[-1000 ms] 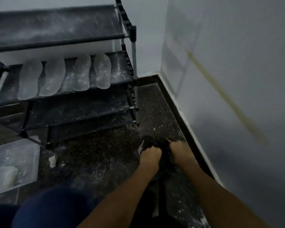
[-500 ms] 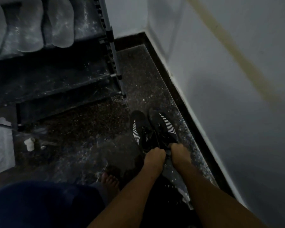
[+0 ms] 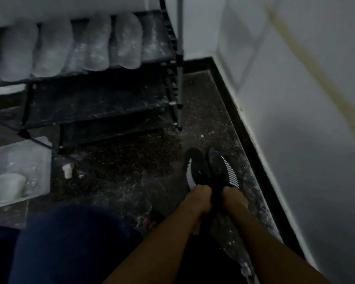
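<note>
My left grip [image 3: 200,196] clasps the heel of the left shoe [image 3: 195,169], and my right grip [image 3: 234,198] clasps the right shoe [image 3: 217,167]. The shoes are side by side, low over the floor [image 3: 131,171]. I judge the pair gathered, not yet put away. The wall [image 3: 295,140] crowds my right. The rack [image 3: 103,107] stands ahead-left across open floor, with a tray [image 3: 21,167] farther left.

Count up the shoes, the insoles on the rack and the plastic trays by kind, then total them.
Black shoes, one gripped by the left hand, one by the right hand: 2
Pale insoles on the rack shelf: 4
Clear plastic tray on the floor: 1
Total: 7
</note>
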The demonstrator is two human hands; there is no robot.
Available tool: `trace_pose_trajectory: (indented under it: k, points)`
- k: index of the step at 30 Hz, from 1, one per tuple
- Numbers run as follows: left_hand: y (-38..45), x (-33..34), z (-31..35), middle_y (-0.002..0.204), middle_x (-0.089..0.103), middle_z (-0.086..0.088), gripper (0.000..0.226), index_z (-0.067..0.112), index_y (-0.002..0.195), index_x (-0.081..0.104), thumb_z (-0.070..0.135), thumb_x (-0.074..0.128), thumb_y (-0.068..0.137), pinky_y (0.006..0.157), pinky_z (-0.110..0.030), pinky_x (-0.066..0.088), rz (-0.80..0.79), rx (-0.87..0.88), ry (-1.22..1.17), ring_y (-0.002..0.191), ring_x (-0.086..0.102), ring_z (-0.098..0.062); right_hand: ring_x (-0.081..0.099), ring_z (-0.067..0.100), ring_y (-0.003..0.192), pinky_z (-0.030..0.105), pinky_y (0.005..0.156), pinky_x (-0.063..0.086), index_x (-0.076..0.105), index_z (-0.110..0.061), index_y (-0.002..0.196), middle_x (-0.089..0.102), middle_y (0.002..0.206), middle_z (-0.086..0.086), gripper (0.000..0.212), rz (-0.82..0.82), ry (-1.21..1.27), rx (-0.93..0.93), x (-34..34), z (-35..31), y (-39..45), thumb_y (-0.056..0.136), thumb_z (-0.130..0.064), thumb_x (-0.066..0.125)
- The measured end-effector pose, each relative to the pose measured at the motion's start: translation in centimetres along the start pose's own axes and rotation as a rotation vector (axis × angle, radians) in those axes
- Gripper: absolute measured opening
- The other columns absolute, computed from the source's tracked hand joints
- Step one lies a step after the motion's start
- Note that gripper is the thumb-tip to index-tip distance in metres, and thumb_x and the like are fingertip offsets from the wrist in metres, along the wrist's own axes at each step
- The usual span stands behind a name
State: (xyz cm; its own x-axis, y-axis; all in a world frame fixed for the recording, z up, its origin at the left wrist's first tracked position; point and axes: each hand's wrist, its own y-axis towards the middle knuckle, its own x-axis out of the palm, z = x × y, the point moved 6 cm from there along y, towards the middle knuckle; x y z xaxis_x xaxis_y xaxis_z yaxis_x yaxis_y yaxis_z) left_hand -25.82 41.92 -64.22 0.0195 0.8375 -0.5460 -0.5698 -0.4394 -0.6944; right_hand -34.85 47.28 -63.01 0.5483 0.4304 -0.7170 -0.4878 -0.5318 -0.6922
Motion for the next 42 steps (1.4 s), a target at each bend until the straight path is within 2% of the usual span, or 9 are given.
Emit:
trace_pose_trajectory:
  k: [6, 11, 18, 21, 26, 29, 33, 36, 42]
  points:
    - [-3.3, -16.0, -6.1, 0.118, 0.062, -0.018, 0.028, 0.003, 0.111, 0.064, 0.013, 0.057, 0.086, 0.096, -0.036, 0.048, 0.313, -0.099, -0.098, 0.109, 0.059, -0.032, 0.063, 0.033, 0.098, 0.036, 0.081, 0.050, 0.065, -0.005, 0.101, 0.066, 0.101, 0.021, 0.028, 0.247, 0.202, -0.213, -9.0, -8.8, -0.7, 0.088, -0.028, 0.055]
    - [-12.5, -27.7, -13.6, 0.103, 0.066, -0.013, 0.020, 0.008, 0.098, 0.066, 0.016, 0.052, 0.087, 0.087, -0.042, 0.052, 0.680, -0.116, -0.146, 0.097, 0.062, -0.030, 0.062, 0.016, 0.080, 0.016, 0.069, 0.039, 0.071, -0.009, 0.089, 0.068, 0.081, 0.002, 0.013, 0.444, 0.436, -0.596, -16.6, -19.4, -7.1, 0.088, -0.015, 0.060]
    - [-22.2, -37.1, -24.8, 0.080, 0.069, -0.011, 0.011, 0.005, 0.081, 0.069, 0.009, 0.058, 0.083, 0.071, -0.027, 0.046, 1.079, -0.185, -0.238, 0.077, 0.061, -0.019, 0.065, 0.017, 0.065, 0.026, 0.065, 0.057, 0.068, -0.005, 0.079, 0.068, 0.074, 0.012, 0.010, 0.150, 0.894, -0.673, -19.0, -32.9, -9.5, 0.086, -0.011, 0.064]
    - [-22.8, -40.9, -27.2, 0.064, 0.062, -0.016, 0.024, -0.003, 0.065, 0.062, 0.006, 0.054, 0.086, 0.064, -0.031, 0.048, 1.187, -0.133, -0.293, 0.064, 0.060, -0.024, 0.064, 0.017, 0.067, 0.027, 0.065, 0.058, 0.066, -0.005, 0.071, 0.067, 0.072, 0.010, 0.012, 0.066, 0.774, -0.697, -18.9, -38.9, -8.9, 0.083, -0.004, 0.066]
    - [-21.5, -45.2, -29.7, 0.067, 0.055, -0.008, 0.019, 0.000, 0.072, 0.063, 0.002, 0.050, 0.086, 0.061, -0.026, 0.041, 1.195, -0.097, -0.416, 0.066, 0.051, -0.019, 0.067, 0.027, 0.080, 0.041, 0.076, 0.057, 0.067, 0.001, 0.071, 0.069, 0.082, 0.015, 0.007, 0.328, 0.762, -0.599, -21.1, -45.9, -5.0, 0.076, 0.002, 0.063]
    - [-19.5, -47.0, -31.2, 0.064, 0.050, -0.008, 0.025, 0.009, 0.061, 0.053, 0.003, 0.049, 0.085, 0.062, -0.027, 0.039, 1.153, -0.150, -0.491, 0.063, 0.046, -0.018, 0.062, 0.026, 0.087, 0.031, 0.073, 0.053, 0.063, 0.002, 0.079, 0.066, 0.094, 0.015, 0.005, 0.389, 0.746, -0.443, -21.8, -48.4, -2.3, 0.079, -0.003, 0.062]
    - [-16.8, -49.0, -33.2, 0.075, 0.063, -0.012, 0.018, 0.001, 0.072, 0.064, 0.014, 0.060, 0.084, 0.073, -0.033, 0.055, 1.109, -0.247, -0.596, 0.072, 0.061, -0.024, 0.062, 0.031, 0.098, 0.035, 0.083, 0.052, 0.043, -0.005, 0.063, 0.059, 0.087, 0.014, 0.030, 0.426, 0.754, -0.308, -22.2, -50.7, 0.2, 0.087, -0.013, 0.060]
    - [-15.2, -49.9, -34.5, 0.090, 0.066, -0.013, 0.033, -0.003, 0.093, 0.062, 0.025, 0.071, 0.080, 0.078, -0.035, 0.056, 1.081, -0.296, -0.686, 0.082, 0.065, -0.027, 0.061, 0.025, 0.101, 0.030, 0.084, 0.049, 0.053, -0.006, 0.078, 0.058, 0.082, 0.011, 0.024, 0.429, 0.728, -0.289, -22.6, -51.5, 1.4, 0.090, -0.027, 0.056]
    - [-14.6, -50.6, -33.9, 0.075, 0.060, -0.011, 0.038, 0.007, 0.071, 0.047, 0.022, 0.082, 0.072, 0.067, -0.035, 0.058, 1.009, -0.301, -0.764, 0.073, 0.067, -0.025, 0.060, 0.028, 0.103, 0.038, 0.089, 0.049, 0.050, -0.015, 0.068, 0.062, 0.116, 0.017, 0.022, 0.251, 0.704, -0.427, -22.1, -52.4, 3.3, 0.073, -0.011, 0.070]
